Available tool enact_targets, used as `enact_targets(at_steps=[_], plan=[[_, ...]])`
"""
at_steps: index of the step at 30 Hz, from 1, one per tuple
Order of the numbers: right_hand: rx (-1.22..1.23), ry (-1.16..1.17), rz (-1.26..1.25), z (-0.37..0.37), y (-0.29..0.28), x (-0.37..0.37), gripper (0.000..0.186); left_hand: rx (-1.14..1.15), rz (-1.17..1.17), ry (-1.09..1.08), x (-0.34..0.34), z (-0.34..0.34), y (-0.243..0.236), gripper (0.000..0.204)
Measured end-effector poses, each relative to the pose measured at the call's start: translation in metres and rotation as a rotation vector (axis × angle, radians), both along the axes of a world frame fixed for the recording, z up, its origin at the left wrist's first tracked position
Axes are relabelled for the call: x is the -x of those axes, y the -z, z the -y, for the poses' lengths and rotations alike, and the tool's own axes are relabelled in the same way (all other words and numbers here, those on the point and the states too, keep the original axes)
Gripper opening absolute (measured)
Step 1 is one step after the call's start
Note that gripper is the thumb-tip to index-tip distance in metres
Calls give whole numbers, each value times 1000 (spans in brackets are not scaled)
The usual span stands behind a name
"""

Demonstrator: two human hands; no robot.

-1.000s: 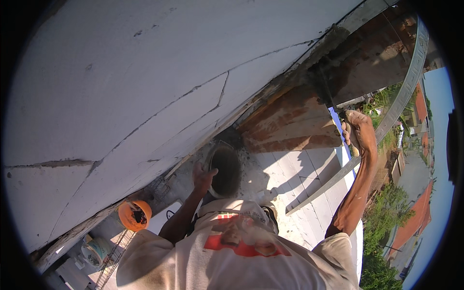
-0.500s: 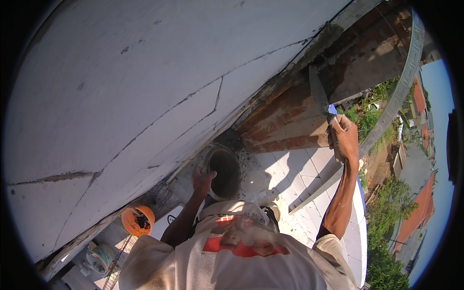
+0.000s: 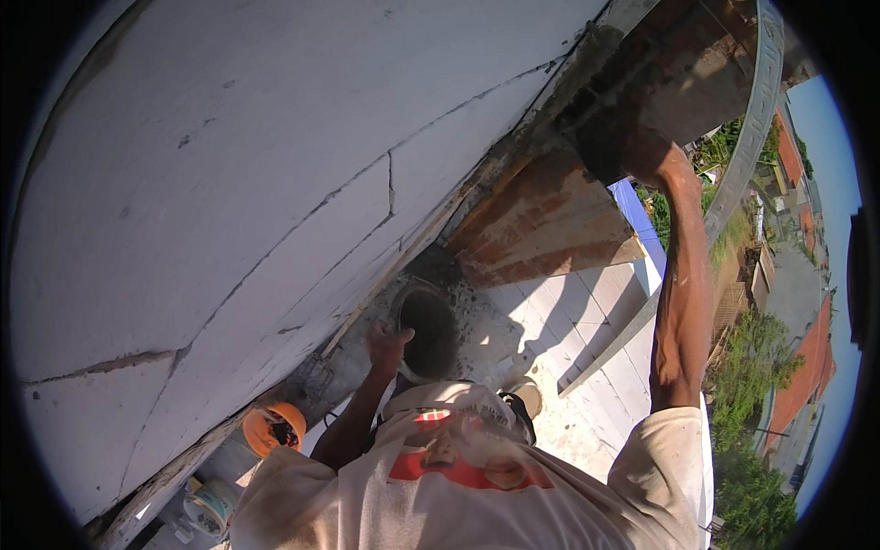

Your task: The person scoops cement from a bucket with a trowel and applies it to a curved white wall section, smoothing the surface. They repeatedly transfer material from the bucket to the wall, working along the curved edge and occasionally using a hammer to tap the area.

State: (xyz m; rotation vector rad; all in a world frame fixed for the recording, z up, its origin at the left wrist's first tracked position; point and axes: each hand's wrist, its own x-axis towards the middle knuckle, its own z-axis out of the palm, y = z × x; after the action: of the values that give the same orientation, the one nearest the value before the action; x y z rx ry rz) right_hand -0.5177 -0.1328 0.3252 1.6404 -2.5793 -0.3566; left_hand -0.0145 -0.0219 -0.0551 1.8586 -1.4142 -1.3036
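My left hand (image 3: 390, 345) is closed on the near-left rim of a bucket (image 3: 400, 310) whose inside looks dark grey. Stretched far out to the right, my right hand (image 3: 654, 158) is in shadow against the brown, wet-stained boards (image 3: 541, 220) next to the wall. Its fingers are curled round a trowel, whose blade is hard to make out against the dark grey mortar patch (image 3: 591, 119). The bucket stands on the mortar-spattered floor below the wall, just ahead of my shirt.
A large white block wall (image 3: 275, 183) with grey joints fills the left. A long metal straightedge (image 3: 747, 137) slants down the right, beyond which lie trees and red roofs far below. An orange bucket (image 3: 273, 428) and a pale tub (image 3: 209, 506) stand at the lower left.
My right hand has moved farther out with the trowel, up along the boards into the shadow, and my arm has straightened. My left hand keeps its hold on the bucket rim.
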Motion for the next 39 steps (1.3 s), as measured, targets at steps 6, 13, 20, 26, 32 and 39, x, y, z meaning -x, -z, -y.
enact_targets(at_steps=[6,13,20,26,32,39], plan=[[145,72,-95,-27,-27,-89,26,-148,-122,-65,-4,3,-11,44],[155,53,-92,-29,-58,-87,25,-75,-103,74,13,3,-19,42],[293,67,-260,-56,-24,-115,16,-205,-75,50,0,3,3,43],[321,-134,-413,-71,8,-100,11,-150,-126,42,1,3,2,46],[422,-32,-522,-65,25,-88,8,-158,-107,87,-2,7,16,47],[362,-33,-392,-77,34,-106,7,-204,-138,49,11,11,-30,43]])
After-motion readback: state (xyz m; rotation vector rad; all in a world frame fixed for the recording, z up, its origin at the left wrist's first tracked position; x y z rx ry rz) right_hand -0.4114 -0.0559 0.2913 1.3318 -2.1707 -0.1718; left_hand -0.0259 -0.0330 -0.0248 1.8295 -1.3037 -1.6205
